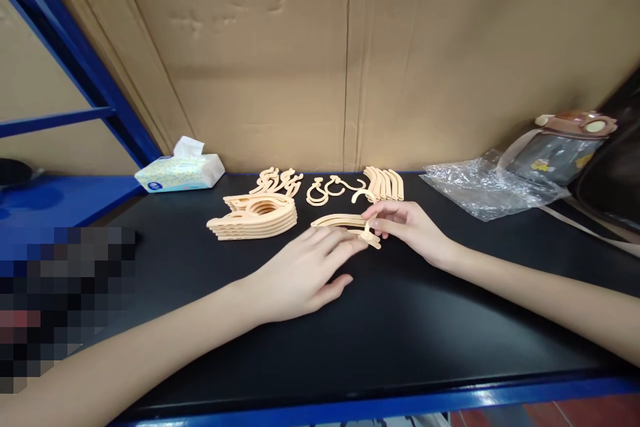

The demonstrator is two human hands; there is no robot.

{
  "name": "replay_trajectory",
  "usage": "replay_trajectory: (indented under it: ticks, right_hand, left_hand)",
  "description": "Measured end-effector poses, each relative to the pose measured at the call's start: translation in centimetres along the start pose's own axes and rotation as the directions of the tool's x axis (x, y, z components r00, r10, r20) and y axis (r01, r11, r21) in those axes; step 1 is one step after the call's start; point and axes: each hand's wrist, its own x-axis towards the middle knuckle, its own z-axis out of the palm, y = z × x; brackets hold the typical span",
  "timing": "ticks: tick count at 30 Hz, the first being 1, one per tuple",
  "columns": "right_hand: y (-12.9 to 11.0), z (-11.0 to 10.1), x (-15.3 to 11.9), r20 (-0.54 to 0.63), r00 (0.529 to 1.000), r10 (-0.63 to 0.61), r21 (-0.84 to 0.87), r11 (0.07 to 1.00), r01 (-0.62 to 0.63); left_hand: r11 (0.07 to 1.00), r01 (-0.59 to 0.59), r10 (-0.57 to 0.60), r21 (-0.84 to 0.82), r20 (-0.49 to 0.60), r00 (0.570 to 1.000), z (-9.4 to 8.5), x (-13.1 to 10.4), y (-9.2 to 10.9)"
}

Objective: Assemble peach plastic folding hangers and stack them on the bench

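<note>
**Two weak points: sideways slide and lost pinch**

Across the lower frame, black tabletop [400, 327], glossy; probably low in friction, hence a chance of sliding under uneven pressure. Left of centre, left hand [295, 274], palm down, thumb well apart from the fingers, with fingertips over a curved beige piece [340, 219]; actual hold hidden, so impossible to tell. Location of that curved piece: frame centre, partly covered by the left fingers. At its right end, right hand [410, 227], thumb and fingers closed in a narrow pinch on a small beige part [369, 236]; given so slight a purchase, twisting or dropping conceivable, and, with both hands crowded toward one end, possible swing of the opposite end. Farther left, stack of beige frames [255, 227], near the left hand; topple possible from a stray knock. Beyond, in the middle band of the frame, loose beige hooks [317, 200] and upright-looking row of beige strips [384, 182]; scatter conceivable from overreach by the right fingers.
</note>
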Motion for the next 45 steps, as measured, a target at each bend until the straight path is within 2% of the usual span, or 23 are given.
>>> replay_trajectory:
  ticks: [4,14,29,34,40,45]
  right_hand:
    - [-0.1,0.1,-0.4,0.006,1.000,0.007,-0.035,0.999,-0.007]
    - [-0.2,0.0,-0.5,0.119,0.992,-0.030,0.038,0.999,0.026]
    - [-0.4,0.3,-1.0,0.156,0.975,-0.157,-0.237,0.952,0.192]
    - [-0.2,0.1,-1.0,0.105,0.990,-0.095,-0.248,0.961,0.119]
    - [0.0,-0.5,-0.6,0.010,0.999,-0.043,-0.255,0.966,0.044]
    - [0.0,-0.6,-0.4,-0.025,1.000,0.011,-0.173,0.985,-0.016]
  left_hand:
    - [0.997,-0.059,0.062,-0.047,0.050,0.997,0.1,-0.5,0.3]
    - [0.993,-0.037,0.043,-0.113,0.051,0.998,0.3,-0.7,0.0]
    - [0.992,-0.050,0.054,-0.118,0.034,0.998,0.2,-0.6,0.1]
    - [0.994,-0.014,0.016,-0.111,0.019,1.000,0.2,-0.7,0.0]
    - [0.985,0.171,-0.172,-0.035,-0.031,0.985,0.8,-1.0,-1.1]
    - [0.985,0.162,-0.163,-0.053,-0.020,0.986,0.9,-1.0,-1.5]
